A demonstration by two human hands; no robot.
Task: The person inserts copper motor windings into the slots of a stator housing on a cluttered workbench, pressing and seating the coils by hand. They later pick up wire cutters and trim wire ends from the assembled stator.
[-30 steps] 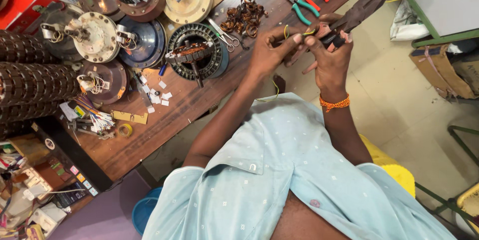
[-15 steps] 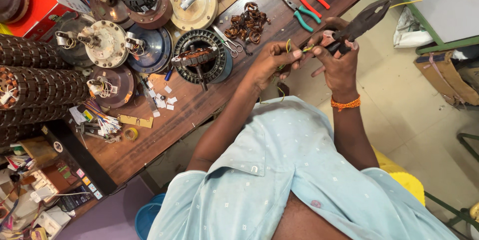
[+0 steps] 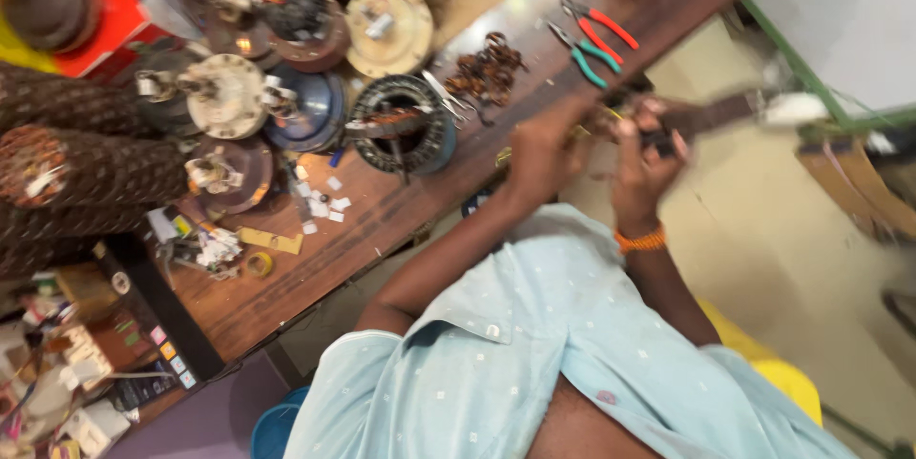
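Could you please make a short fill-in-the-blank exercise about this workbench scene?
1. The right hand wears an ____ wristband.
2. On the wooden table lie two small pliers: one pair with red handles, the other pair with ____ handles.
3. The person's shirt is light ____.

Missing words: orange; green; blue

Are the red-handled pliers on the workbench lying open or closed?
Open. The red-handled pliers lie flat on the wooden workbench, their two handles spread apart in a V, beside the green-handled pliers.
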